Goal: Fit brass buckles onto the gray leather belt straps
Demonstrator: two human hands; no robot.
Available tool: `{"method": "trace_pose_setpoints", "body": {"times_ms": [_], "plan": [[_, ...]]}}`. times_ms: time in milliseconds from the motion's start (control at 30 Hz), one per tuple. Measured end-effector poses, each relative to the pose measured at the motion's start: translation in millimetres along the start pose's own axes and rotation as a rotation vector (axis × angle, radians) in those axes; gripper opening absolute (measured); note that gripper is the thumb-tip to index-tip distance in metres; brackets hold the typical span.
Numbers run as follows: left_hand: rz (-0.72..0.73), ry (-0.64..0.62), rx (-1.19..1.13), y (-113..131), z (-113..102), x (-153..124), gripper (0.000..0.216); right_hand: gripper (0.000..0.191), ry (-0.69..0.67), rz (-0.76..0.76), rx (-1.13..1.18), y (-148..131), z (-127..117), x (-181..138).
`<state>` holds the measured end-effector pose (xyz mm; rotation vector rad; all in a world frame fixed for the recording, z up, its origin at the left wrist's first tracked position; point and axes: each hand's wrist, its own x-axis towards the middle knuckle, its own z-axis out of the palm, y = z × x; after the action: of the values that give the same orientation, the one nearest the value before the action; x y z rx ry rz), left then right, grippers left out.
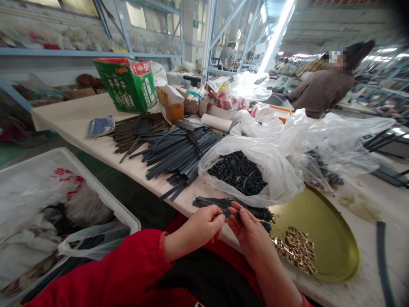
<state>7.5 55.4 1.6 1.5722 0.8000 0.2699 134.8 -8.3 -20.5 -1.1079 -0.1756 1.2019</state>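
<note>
My left hand is closed, pinching the end of a short black strip between thumb and fingers. Just to its right, my right hand is closed too, its thumb and fingertips pinching a small black piece; whether it joins the strip cannot be told. Behind both hands lies a bundle of black strips at the table edge. An open plastic bag full of small black pieces stands beyond. Gold-coloured metal buckles are heaped on a yellow-green oval tray by my right forearm.
A large fan of black strips covers the left of the table, near a green carton. A white bin with plastic bags stands at lower left. One strap lies far right. A person is beyond the table.
</note>
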Motion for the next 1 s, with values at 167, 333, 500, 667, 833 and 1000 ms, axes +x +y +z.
{"method": "trace_pose_setpoints", "body": {"times_ms": [167, 333, 500, 667, 833, 1000], "plan": [[0.192, 0.137, 0.222, 1, 10, 1, 0.017, 0.026, -0.013, -0.041, 0.102, 12, 11, -6], [0.243, 0.163, 0.385, -1, 12, -1, 0.019, 0.026, 0.043, -0.156, 0.041, 18, 13, -13], [0.234, 0.159, 0.406, -6, 12, -3, 0.019, 0.028, 0.044, -0.175, 0.002, 21, 12, -14], [0.26, 0.161, 0.395, -7, 16, -3, 0.02, 0.031, 0.073, -0.237, -0.107, 26, 11, -14], [0.276, 0.179, 0.367, -7, 22, -1, 0.021, 0.029, 0.123, -0.443, -0.386, 35, 5, -16], [0.251, 0.169, 0.35, -7, 21, 2, 0.018, 0.028, 0.097, -0.534, -0.508, 32, -2, -17]]}}
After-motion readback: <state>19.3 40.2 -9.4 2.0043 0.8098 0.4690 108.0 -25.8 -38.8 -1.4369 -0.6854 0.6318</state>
